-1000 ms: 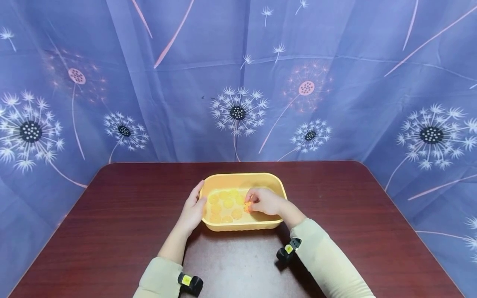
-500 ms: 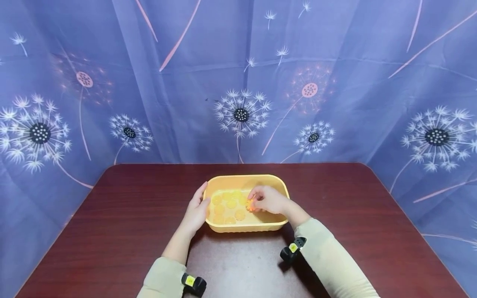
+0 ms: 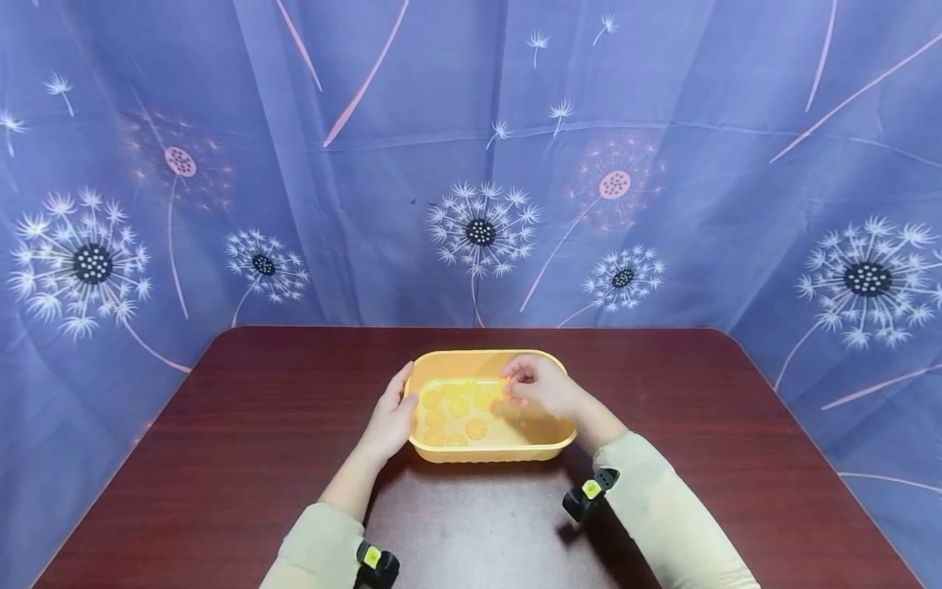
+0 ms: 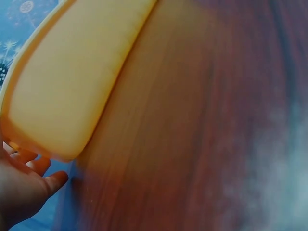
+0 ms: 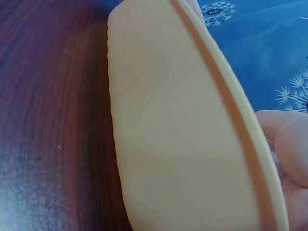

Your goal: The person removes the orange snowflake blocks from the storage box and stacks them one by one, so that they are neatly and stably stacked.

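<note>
In the head view a yellow plastic basin (image 3: 489, 451) stands on the table. Round, scalloped yellow-orange discs (image 3: 476, 428), several of them, lie flat on its floor, mostly towards the left. My left hand (image 3: 388, 421) rests against the basin's left end with loosely extended fingers; the left wrist view shows the fingertips at the outer wall and the thumb (image 4: 57, 180) apart from it. Over the right half of the basin, my right hand (image 3: 548, 388) pinches a small orange scalloped disc (image 3: 507, 386), mostly hidden and blurred. The basin wall blocks that disc in the right wrist view.
The dark red wooden table (image 3: 280, 409) extends around the basin. A blue curtain (image 3: 353, 245) with dandelion prints hangs behind and along both sides. Each sleeve carries a small black wrist camera (image 3: 581, 503).
My right hand has moved slightly up and to the right within the basin, with the orange disc now less visible between its fingers. The left hand keeps its place at the basin's end.
</note>
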Demonstrator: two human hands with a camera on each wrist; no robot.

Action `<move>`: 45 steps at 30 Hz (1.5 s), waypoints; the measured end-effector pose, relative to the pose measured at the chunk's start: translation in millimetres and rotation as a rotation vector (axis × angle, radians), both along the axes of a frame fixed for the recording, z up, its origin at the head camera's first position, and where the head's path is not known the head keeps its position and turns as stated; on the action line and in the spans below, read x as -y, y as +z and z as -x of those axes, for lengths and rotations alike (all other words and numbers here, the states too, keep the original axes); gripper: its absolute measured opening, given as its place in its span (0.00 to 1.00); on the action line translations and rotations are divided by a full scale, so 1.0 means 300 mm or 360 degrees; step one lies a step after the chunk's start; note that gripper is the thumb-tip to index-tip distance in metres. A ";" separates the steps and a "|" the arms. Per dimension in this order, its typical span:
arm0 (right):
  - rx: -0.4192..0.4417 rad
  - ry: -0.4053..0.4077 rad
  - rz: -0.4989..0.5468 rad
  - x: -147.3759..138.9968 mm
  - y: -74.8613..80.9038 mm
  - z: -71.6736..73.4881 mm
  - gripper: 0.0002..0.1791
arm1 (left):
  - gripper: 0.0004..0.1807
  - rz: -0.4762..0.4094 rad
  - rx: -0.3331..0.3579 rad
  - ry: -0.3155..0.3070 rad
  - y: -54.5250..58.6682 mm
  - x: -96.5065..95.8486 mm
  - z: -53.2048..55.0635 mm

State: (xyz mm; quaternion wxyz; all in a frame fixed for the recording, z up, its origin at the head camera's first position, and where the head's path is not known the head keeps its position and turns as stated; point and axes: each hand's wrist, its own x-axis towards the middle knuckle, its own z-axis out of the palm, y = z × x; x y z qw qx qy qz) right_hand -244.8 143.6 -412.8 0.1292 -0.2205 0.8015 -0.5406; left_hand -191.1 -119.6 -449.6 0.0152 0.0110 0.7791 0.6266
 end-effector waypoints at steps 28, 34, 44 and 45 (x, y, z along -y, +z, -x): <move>0.0051 -0.0147 0.0139 -0.116 0.051 -0.020 0.17 | 0.30 0.0268 -0.0063 0.0043 0.019 0.003 0.004; 0.0111 -0.0208 0.0216 -0.152 0.055 -0.029 0.17 | 0.29 0.0285 -0.0043 0.0036 0.018 -0.003 -0.001; 0.0166 -0.0280 0.0347 -0.215 0.050 -0.047 0.20 | 0.29 0.0280 -0.0074 0.0048 0.020 0.001 0.001; 0.0180 -0.0296 0.0368 -0.221 0.049 -0.048 0.20 | 0.30 0.0275 -0.0075 0.0050 0.020 0.001 0.001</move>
